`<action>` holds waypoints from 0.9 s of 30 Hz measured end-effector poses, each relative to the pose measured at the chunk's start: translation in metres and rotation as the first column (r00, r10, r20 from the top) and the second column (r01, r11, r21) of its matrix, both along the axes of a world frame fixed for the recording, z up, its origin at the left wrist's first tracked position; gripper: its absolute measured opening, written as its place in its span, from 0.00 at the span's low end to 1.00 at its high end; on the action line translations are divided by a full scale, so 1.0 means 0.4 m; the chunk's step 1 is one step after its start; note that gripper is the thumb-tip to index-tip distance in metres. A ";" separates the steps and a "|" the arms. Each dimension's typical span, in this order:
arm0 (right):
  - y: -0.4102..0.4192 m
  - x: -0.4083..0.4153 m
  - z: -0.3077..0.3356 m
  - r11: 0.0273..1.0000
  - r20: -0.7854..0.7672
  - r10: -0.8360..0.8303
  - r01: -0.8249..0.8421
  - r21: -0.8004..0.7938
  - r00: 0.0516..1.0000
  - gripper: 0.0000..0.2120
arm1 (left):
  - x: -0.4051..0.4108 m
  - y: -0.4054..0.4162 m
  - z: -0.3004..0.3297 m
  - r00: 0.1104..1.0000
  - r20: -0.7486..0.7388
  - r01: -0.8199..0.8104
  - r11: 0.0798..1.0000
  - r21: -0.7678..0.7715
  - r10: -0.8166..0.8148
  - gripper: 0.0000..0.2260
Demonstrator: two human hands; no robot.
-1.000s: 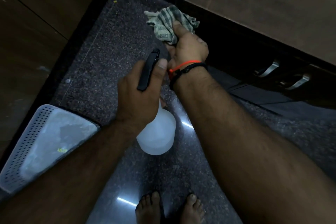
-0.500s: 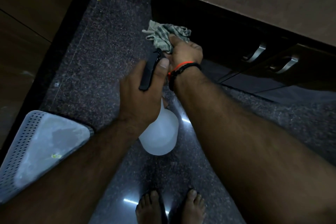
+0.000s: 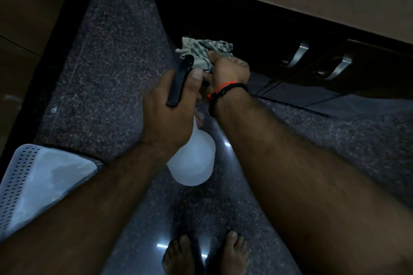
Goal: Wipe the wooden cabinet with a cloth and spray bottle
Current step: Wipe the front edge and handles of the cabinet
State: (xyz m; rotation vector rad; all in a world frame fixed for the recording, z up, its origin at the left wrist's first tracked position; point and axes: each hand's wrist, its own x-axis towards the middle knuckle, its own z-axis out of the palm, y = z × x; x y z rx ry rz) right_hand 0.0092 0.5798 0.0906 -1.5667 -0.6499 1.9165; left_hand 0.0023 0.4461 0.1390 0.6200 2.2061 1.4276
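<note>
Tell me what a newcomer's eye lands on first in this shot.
First the two bare forearms reaching in from below: the left hand grips a white spray bottle by its black trigger head at centre, and the right hand presses a striped cloth against the dark cabinet front just above. Next, the two metal handles at right, and the pale perforated basket at lower left.

The left hand (image 3: 166,116) grips a white spray bottle (image 3: 192,163) by its black head, while the right hand (image 3: 228,69), bands at its wrist, presses a striped cloth (image 3: 201,50) to the dark cabinet (image 3: 223,13) front, left of two metal handles (image 3: 295,54), above bare feet (image 3: 205,254).
</note>
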 end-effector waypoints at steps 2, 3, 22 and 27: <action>0.024 0.047 0.004 0.999 0.006 -0.050 0.050 -0.018 0.999 0.18 | 0.018 0.014 0.005 1.000 0.005 0.017 1.000 -0.008 -0.017 0.29; 0.037 0.076 0.005 0.996 0.019 -0.080 0.081 -0.023 0.997 0.17 | 0.030 0.023 0.007 1.000 0.014 0.028 1.000 -0.010 -0.027 0.29; 0.180 0.405 -0.025 0.957 0.111 -0.288 0.283 0.062 0.951 0.14 | 0.280 0.134 -0.011 0.968 0.051 0.243 0.969 0.030 -0.245 0.29; 0.209 0.476 0.038 0.909 -0.005 -0.409 0.408 0.079 0.912 0.18 | 0.309 0.127 -0.015 0.969 0.083 0.232 0.972 0.020 -0.233 0.21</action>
